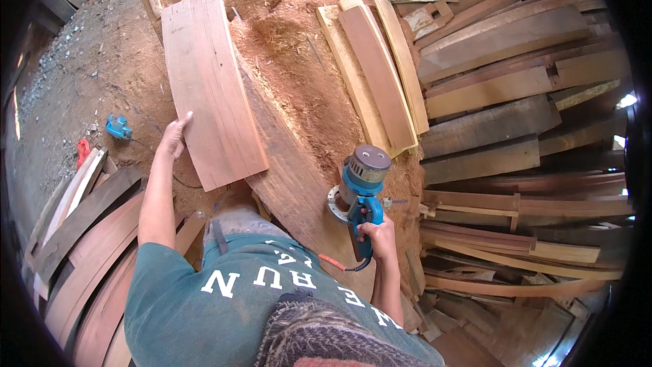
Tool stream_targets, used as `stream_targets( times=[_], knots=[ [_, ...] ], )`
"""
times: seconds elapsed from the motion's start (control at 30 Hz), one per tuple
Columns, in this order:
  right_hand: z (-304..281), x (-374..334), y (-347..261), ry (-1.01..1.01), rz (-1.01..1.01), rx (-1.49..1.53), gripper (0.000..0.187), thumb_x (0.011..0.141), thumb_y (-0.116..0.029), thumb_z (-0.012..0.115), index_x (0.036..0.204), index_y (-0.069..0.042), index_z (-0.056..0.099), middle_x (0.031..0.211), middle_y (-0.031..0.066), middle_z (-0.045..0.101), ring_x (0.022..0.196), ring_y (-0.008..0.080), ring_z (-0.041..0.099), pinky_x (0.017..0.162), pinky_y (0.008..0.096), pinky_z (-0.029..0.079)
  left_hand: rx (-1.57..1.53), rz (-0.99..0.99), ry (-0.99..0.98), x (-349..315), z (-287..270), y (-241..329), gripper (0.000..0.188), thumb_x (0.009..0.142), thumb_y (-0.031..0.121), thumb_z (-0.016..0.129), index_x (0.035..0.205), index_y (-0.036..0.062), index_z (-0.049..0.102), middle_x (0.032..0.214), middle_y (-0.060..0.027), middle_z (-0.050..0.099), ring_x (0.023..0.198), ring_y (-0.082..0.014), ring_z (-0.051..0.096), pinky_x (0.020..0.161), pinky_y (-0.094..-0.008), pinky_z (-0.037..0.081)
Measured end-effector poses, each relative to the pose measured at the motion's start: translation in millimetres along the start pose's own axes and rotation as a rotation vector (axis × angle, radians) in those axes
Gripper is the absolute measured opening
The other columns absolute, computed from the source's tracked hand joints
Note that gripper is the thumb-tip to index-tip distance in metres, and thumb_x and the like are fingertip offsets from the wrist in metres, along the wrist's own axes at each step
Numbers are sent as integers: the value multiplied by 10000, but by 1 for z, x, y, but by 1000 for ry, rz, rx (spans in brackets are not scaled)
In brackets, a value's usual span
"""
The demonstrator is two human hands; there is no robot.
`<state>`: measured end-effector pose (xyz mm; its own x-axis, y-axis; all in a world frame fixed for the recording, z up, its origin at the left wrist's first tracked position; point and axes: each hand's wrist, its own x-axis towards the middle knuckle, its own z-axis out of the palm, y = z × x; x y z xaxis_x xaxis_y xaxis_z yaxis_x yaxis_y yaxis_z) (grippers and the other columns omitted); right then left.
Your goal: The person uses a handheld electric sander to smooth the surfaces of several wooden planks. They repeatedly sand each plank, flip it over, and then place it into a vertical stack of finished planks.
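A wide reddish-brown wooden board (212,88) lies at a slant left of the middle, its near end close to my waist. My left hand (178,134) grips its left edge, thumb near the top face; the other fingers are partly hidden. My right hand (377,234) is closed round the handle of a blue router (367,187) with a grey motor cap and a round metal base. The router is to the right of the board, apart from it, over the edge of a long dark plank (288,177). Its bit is hidden from view.
Long narrow boards (377,68) lie ahead on a heap of sawdust (285,41). Stacked curved planks (489,122) fill the right side. More planks (95,251) lean at lower left. A small blue power tool (119,127) rests on the ground beside a cord.
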<state>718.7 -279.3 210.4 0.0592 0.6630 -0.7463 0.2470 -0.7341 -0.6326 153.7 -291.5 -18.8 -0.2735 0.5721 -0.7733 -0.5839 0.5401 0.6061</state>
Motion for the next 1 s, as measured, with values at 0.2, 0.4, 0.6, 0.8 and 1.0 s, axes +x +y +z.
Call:
stream_targets(
  times=[0.2,0.4,0.6,0.8,1.0],
  knots=[
    [14,12,-13,-32,-17,7,440,719,16,665,1156,48,627,736,55,601,575,148,566,528,308,455,367,252,173,-47,11,49,594,846,277,845,1272,-64,610,1167,-166,721,1005,-240,701,911,-356,557],
    [12,15,-10,-52,-7,1,437,723,17,665,1158,48,627,749,54,610,579,148,570,532,307,454,1110,578,319,-111,50,140,502,799,242,843,1156,-21,607,1087,-179,724,973,-280,716,886,-416,572],
    [7,10,-2,-27,0,0,436,720,10,668,1153,41,629,772,62,625,583,153,577,549,308,460,1785,904,425,-129,82,86,480,708,52,797,1103,90,527,1052,-103,537,1049,-312,581,928,-456,481],
    [-3,13,11,3,32,-22,445,715,11,670,1157,39,626,795,69,637,585,158,583,559,309,465,1804,1080,640,-60,-2,7,577,731,-23,666,1249,189,524,1173,-77,461,1179,-289,483,1093,-540,378],
    [4,14,0,3,39,-50,441,724,7,669,1163,38,624,795,71,641,584,158,587,561,311,474,1727,920,973,-11,-31,-9,698,782,-17,647,1425,183,464,1377,-89,444,1359,-304,423,1195,-610,261]
  ],
)
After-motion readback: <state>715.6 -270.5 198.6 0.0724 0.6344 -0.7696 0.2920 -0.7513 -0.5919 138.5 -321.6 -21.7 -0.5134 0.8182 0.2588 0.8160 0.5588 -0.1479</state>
